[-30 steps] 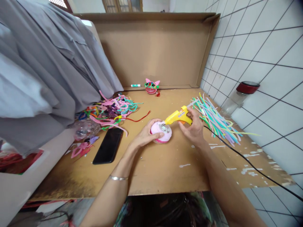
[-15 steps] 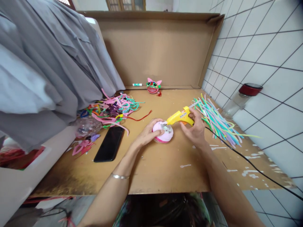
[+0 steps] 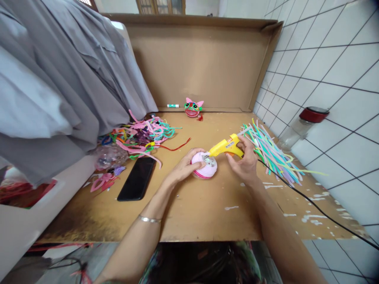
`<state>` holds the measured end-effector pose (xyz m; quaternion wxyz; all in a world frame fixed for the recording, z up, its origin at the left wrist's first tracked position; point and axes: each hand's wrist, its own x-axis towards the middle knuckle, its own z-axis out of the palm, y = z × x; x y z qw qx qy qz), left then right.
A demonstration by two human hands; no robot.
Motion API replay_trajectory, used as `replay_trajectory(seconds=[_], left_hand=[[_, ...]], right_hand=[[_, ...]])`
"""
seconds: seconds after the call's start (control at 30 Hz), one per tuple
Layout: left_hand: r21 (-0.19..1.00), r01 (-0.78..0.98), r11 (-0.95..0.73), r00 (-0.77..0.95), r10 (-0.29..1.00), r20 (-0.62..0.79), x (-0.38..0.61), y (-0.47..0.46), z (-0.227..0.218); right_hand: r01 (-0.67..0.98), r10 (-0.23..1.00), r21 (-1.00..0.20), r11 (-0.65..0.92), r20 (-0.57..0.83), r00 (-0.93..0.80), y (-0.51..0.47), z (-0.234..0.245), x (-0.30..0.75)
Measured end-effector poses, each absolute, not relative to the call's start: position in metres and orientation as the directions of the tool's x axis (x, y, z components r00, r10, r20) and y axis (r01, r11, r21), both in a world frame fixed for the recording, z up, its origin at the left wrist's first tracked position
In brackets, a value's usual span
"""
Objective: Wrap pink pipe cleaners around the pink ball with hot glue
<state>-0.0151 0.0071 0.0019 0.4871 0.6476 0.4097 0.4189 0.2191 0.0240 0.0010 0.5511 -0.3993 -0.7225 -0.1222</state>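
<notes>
My left hand (image 3: 191, 163) is closed around the left side of a small round ball (image 3: 209, 170) wrapped in pale pink strips with a darker pink band. A patch on top of the ball is uncovered and looks clear or silvery. In my right hand (image 3: 245, 159) is a yellow hot glue gun (image 3: 226, 146), gripped by its handle, with a glue stick coming out of its back end. The gun's nozzle points down left and meets the top of the ball, close to my left thumb. Whether glue is coming out is too small to tell.
Left lie a tangle of colourful pipe cleaners (image 3: 148, 132) and a black phone (image 3: 136, 179). A bundle of pastel pipe cleaners (image 3: 271, 152) and a red-lidded jar (image 3: 304, 126) are right. The gun's black cord (image 3: 299, 191) crosses there. A decorated animal head (image 3: 193, 107) stands at the back.
Both hands, the ball and the glue gun keep nearly the same position. The nozzle shifts very slightly on the ball's top, and the whole view moves a little.
</notes>
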Motion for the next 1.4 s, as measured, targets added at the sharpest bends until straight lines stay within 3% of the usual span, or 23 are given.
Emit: replay_trajectory(seconds=[0.9,1.4], left_hand=[[0.975,0.125,-0.185,0.319,0.938,0.137,-0.0152,0.0057,0.0032],[0.971,0.137,-0.196,0.305,0.941,0.147,-0.0152,0.0055,0.0033]], right_hand=[[0.660,0.503,-0.329,0.676,0.860,-0.087,0.0237,0.0011,0.2245],[0.686,0.463,-0.275,0.674,0.881,-0.102,0.0208,0.0034,0.2235]])
